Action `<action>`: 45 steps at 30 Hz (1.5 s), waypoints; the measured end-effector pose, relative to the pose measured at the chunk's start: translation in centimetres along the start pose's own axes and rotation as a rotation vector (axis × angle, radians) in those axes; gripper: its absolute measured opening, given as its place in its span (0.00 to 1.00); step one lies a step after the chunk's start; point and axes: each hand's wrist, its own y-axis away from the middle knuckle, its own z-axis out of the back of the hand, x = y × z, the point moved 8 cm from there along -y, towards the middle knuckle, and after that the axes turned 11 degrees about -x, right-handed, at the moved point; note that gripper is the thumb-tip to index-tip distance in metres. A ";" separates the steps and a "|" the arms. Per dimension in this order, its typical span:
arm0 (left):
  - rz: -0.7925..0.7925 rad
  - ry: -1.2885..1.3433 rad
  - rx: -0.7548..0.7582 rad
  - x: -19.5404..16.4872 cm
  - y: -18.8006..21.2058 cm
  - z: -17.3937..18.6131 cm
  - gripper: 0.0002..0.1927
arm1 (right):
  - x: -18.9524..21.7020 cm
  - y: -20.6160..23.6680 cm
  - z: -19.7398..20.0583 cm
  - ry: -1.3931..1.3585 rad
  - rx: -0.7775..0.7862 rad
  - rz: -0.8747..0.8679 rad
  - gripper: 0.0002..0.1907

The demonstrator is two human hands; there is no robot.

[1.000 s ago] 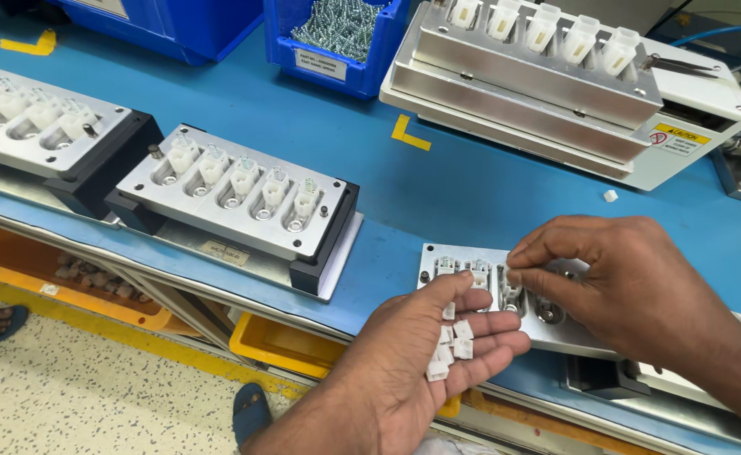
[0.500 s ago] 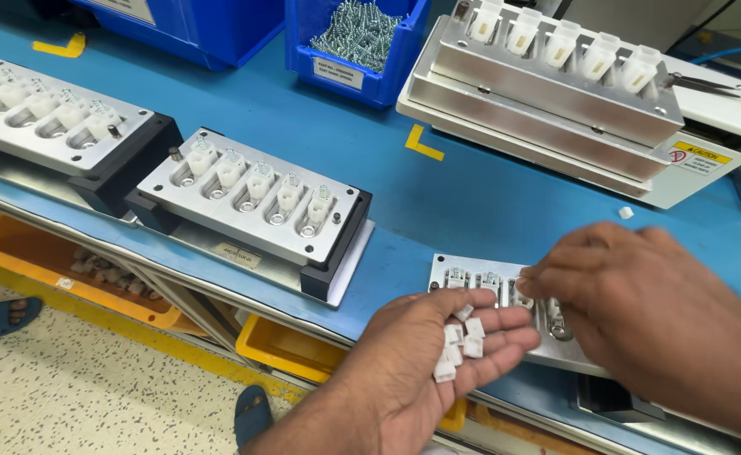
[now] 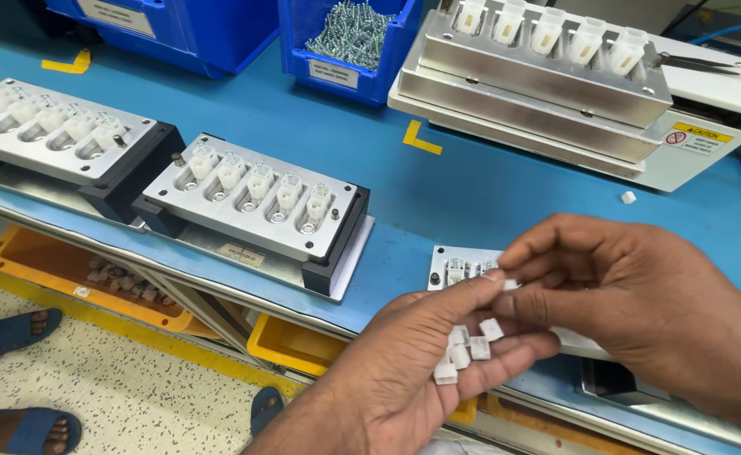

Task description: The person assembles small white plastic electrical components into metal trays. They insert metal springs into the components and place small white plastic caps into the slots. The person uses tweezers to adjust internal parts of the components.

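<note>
The left hand (image 3: 438,354) is cupped palm-up near the front edge of the blue bench (image 3: 438,181), half open, carrying a small heap of white plastic pieces (image 3: 463,347) on the fingers, its thumb meeting the other hand. The right hand (image 3: 631,295) is curled over from the right, fingertips pinched together on what looks like one white piece (image 3: 509,285) right at the left thumb tip; whether it has a clean grip I cannot tell from here. Just behind the fingers lies a small metal fixture plate (image 3: 455,263), mostly hidden by both hands, with a couple of fitted parts showing at its left end. To the left sit two larger loaded fixtures (image 3: 257,202), each with a row of white housings, and a blue bin of screws (image 3: 349,38) stands at the far edge beside a grey machine (image 3: 556,84). To do this well, I would say keep the cupped palm level and low over the plate so nothing spills, take a single piece at a time, turn it square between the fingertips before it goes down, and watch the stray white piece (image 3: 628,197) lying loose further back
</note>
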 end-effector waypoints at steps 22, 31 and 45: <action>0.009 0.067 -0.136 -0.3 -0.1 1.9 0.15 | 3.1 -1.0 1.0 0.577 -0.324 0.182 0.09; -0.031 0.136 -0.140 -1.2 -0.4 2.8 0.15 | 3.0 -2.2 -0.6 0.839 -0.175 -0.001 0.07; -0.035 0.152 -0.197 -1.5 -0.3 3.5 0.13 | 3.5 0.7 -2.6 1.009 -0.193 0.864 0.19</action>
